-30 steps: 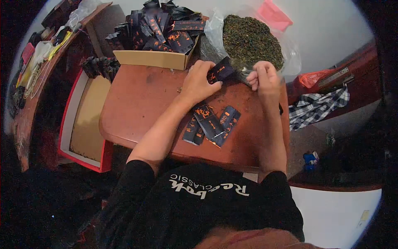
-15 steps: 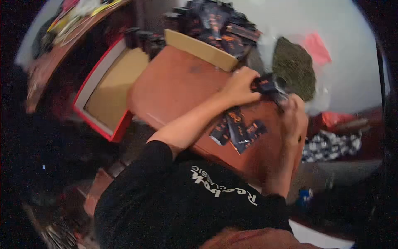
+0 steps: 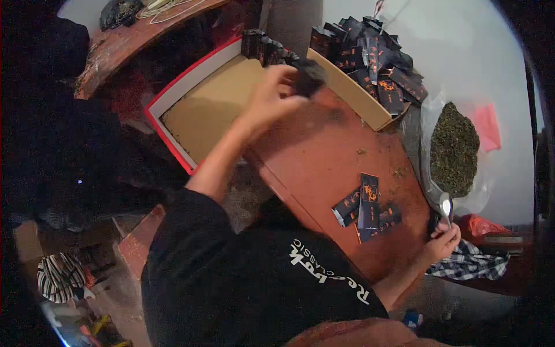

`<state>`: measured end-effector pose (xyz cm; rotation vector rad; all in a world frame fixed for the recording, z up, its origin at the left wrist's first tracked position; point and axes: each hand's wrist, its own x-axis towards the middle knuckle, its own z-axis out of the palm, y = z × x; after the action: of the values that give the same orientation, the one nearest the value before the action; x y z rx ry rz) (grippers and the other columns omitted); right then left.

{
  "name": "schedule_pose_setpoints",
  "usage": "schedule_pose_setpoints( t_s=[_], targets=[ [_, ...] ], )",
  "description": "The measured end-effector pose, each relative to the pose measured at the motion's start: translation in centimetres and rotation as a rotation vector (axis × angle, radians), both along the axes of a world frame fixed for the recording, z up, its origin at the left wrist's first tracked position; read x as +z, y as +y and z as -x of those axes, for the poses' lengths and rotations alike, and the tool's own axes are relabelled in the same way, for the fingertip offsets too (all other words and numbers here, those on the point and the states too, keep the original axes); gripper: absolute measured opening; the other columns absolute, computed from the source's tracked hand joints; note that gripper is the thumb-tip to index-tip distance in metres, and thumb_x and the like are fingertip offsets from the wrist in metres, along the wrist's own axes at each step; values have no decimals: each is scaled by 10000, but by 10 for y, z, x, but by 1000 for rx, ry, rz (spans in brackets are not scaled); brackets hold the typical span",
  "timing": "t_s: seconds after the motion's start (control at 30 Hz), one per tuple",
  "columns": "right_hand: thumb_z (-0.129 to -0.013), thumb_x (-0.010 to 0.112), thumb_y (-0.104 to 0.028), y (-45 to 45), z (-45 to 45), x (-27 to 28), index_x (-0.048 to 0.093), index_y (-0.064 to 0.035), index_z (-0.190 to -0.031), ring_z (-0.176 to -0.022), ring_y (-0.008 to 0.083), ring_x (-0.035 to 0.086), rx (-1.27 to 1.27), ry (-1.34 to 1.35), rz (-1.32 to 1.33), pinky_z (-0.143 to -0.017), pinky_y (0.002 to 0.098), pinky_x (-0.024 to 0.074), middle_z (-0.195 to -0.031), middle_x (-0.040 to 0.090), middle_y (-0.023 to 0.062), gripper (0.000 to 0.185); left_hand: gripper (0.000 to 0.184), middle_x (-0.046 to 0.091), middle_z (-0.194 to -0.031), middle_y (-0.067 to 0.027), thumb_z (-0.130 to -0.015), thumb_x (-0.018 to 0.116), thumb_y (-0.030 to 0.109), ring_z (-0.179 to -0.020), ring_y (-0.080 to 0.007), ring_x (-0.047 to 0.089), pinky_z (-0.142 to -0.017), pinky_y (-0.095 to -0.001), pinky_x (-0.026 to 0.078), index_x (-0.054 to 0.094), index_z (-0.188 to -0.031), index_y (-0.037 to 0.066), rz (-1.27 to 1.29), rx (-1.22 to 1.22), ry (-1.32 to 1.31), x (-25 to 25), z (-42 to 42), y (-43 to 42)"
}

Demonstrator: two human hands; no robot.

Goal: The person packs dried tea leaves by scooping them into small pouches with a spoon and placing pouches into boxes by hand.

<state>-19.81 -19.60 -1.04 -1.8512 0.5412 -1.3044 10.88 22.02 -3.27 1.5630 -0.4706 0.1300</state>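
My left hand (image 3: 272,101) is closed on a black packet (image 3: 309,78), blurred by motion, near the far right corner of the red-edged box (image 3: 170,136). Several black packets (image 3: 263,49) stand in a row at that box's far end. At the right edge of the brown table (image 3: 312,168), my right hand (image 3: 445,238) grips a metal spoon (image 3: 445,205), its bowl pointing away from me. Just beyond the spoon, a heap of dried dark-green leaves (image 3: 454,150) lies on clear plastic. Several flat black packets with orange print (image 3: 370,202) overlap on the table.
An open cardboard box (image 3: 352,89) at the far side adjoins a big pile of black packets (image 3: 376,63). Pink paper (image 3: 488,127) lies right of the leaves. A checked cloth (image 3: 471,263) is at the right, and a wooden surface with cords (image 3: 156,23) at far left.
My left hand has carried the black packet left, from above the table's right side to the red-edged box. My right hand has drawn away from it, towards me. The view has shifted.
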Motion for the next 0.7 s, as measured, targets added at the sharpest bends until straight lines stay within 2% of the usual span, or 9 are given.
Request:
schedule_pose_setpoints(
  t_s=[0.03, 0.07, 0.1, 0.2, 0.47, 0.5, 0.6, 0.7],
  targets=[
    [-1060, 426, -166, 6, -1, -1, 528, 17, -1066, -552, 82, 410, -21, -25, -29, -538, 219, 365, -697, 561, 37, 210, 595, 590, -1110, -98, -703, 825, 192, -1009, -221, 597, -898, -348, 493, 554, -1205, 26, -33, 72, 64, 11, -3, 18],
    [-1059, 430, -169, 7, 0, -1, 529, 15, -1062, -547, 83, 406, -15, -21, -44, -530, 217, 357, -690, 558, 36, 208, 587, 603, -1109, -103, -704, 822, 186, -1033, -225, 598, -902, -353, 493, 554, -1199, 16, -118, 169, 19, 6, -17, 33],
    [-1058, 434, -171, 7, 2, -3, 529, 12, -1057, -542, 84, 401, -10, -16, -58, -522, 216, 350, -683, 555, 34, 207, 580, 616, -1108, -108, -706, 818, 179, -1056, -229, 600, -905, -358, 493, 555, -1192, 6, -202, 264, -27, -5, -37, 47],
    [-1054, 447, -194, 8, 2, -6, 532, 4, -1043, -530, 86, 395, -57, 3, -91, -502, 214, 331, -663, 539, 28, 215, 553, 622, -1133, -129, -716, 813, 184, -1038, -237, 620, -891, -364, 503, 563, -1167, -15, -284, 342, -24, -62, -102, 77],
    [-1042, 474, -207, 3, 3, -19, 545, 16, -1041, -619, 84, 449, -105, 64, -68, -604, 219, 394, -698, 540, 16, 234, 623, 658, -1082, -170, -687, 855, 127, -1004, -279, 662, -849, -375, 531, 544, -1206, -24, -425, 316, 16, -145, -182, 70],
    [-1041, 480, -223, -13, 9, -28, 558, 28, -1046, -650, 108, 482, -192, 163, 53, -638, 251, 429, -718, 549, 28, 263, 625, 658, -1088, -173, -687, 857, 131, -1002, -282, 663, -849, -374, 530, 544, -1206, -22, -427, 300, 36, -146, -184, 67],
    [-1040, 488, -232, -15, 8, -33, 567, 33, -1055, -661, 128, 499, -159, 151, 72, -682, 283, 450, -739, 555, 40, 277, 642, 655, -1095, -177, -691, 859, 139, -1003, -290, 661, -848, -375, 526, 528, -1217, -23, -438, 293, 68, -162, -207, 63],
    [-1041, 508, -232, -23, 6, -43, 591, -9, -1069, -633, 76, 457, -135, 145, 132, -578, 248, 412, -722, 546, 7, 239, 664, 641, -1129, -187, -697, 858, 147, -1036, -298, 648, -870, -383, 515, 508, -1235, -21, -479, 298, 125, -174, -226, 60]
  ],
)
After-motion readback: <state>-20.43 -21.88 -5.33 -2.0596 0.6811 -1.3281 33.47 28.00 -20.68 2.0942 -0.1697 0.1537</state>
